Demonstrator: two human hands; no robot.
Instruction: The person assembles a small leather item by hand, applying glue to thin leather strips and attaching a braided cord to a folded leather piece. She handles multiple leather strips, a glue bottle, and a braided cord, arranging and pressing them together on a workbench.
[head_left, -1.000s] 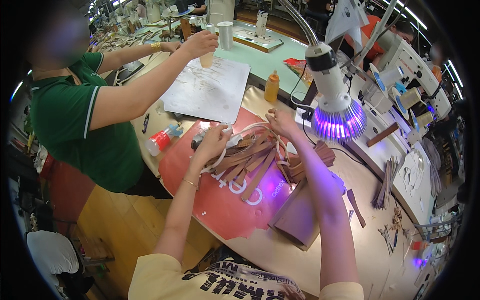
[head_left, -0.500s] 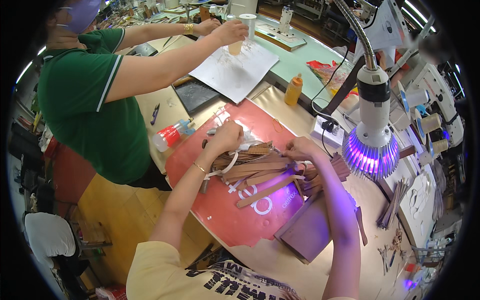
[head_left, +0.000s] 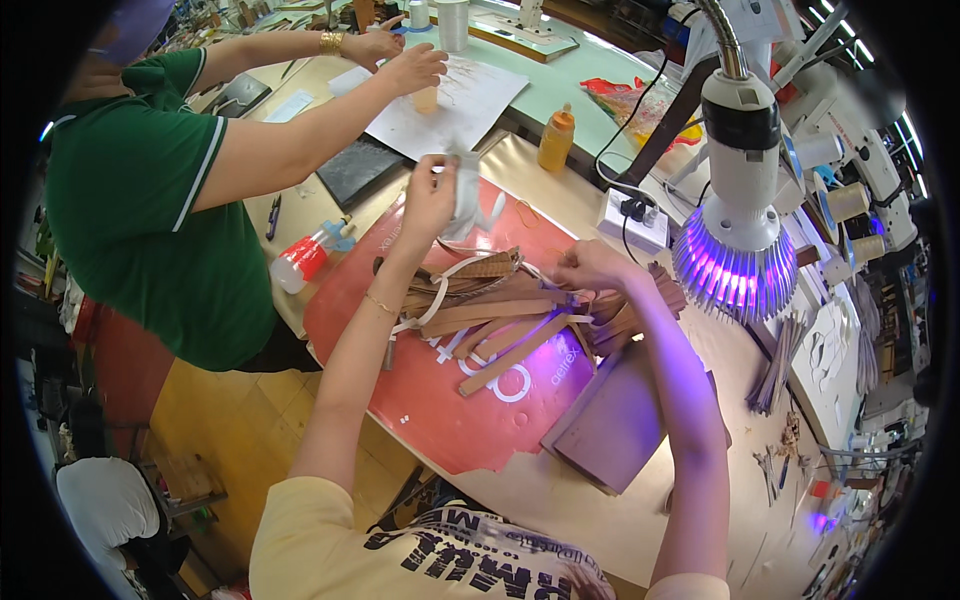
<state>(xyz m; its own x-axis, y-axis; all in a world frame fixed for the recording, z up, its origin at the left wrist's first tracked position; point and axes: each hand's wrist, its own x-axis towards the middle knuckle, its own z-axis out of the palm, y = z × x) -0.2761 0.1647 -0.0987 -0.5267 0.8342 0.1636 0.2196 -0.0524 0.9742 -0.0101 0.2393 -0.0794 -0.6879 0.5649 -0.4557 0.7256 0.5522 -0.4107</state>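
Note:
My left hand (head_left: 430, 205) is raised above the far side of the red sheet, its fingers closed on a crumpled whitish thing (head_left: 468, 195). Motion blurs it, so I cannot tell whether it is cloth or a plastic bag. Below lies a loose pile of brown strips (head_left: 490, 315), looking like leather, with a white cord (head_left: 438, 300) looped over its left part. My right hand (head_left: 590, 268) is at the right end of the pile, fingers pinched together; what they hold, if anything, is hidden. Close to its forearm lies a flat brown panel (head_left: 612, 425).
A lamp with purple light (head_left: 735, 250) hangs at the right. Beyond the red sheet (head_left: 440, 420) stand a yellow squeeze bottle (head_left: 556, 140) and a power strip (head_left: 635, 222). A red-labelled bottle (head_left: 305, 260) lies left. A co-worker in green (head_left: 160, 230) reaches over white paper (head_left: 480, 95).
My left hand has lifted the whitish thing up and away from the strips. My right hand stays by the pile's right end. The whole view has shifted slightly.

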